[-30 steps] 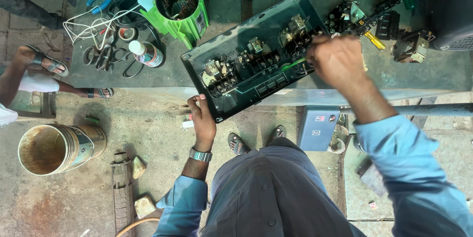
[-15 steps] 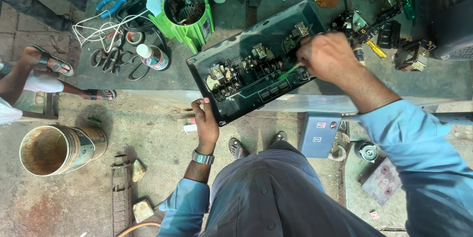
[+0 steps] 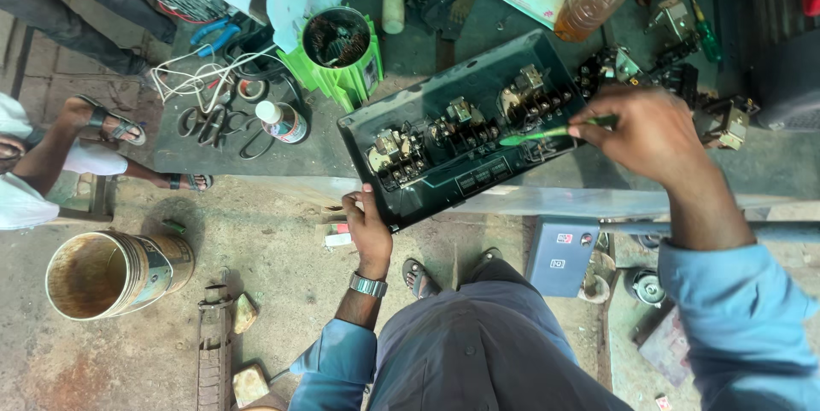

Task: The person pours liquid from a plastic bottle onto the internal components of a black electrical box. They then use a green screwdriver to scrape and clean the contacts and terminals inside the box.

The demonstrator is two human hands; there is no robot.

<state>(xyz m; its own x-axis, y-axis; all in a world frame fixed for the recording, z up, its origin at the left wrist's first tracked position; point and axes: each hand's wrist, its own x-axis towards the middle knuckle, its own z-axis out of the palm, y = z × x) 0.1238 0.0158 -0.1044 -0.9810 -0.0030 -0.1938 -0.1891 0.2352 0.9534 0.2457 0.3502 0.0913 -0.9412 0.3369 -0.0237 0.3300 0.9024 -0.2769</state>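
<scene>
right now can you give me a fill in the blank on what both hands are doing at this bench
1. The right hand holds a thin ____ tool over the panel.
2. The left hand grips the panel's ____ edge.
3. The left wrist wears a ____.
4. Left of the panel stands a green ____.

Missing words: green; near; watch; motor

Matt dark metal panel box (image 3: 410, 125); rusty, rough metal can (image 3: 111, 274).
</scene>
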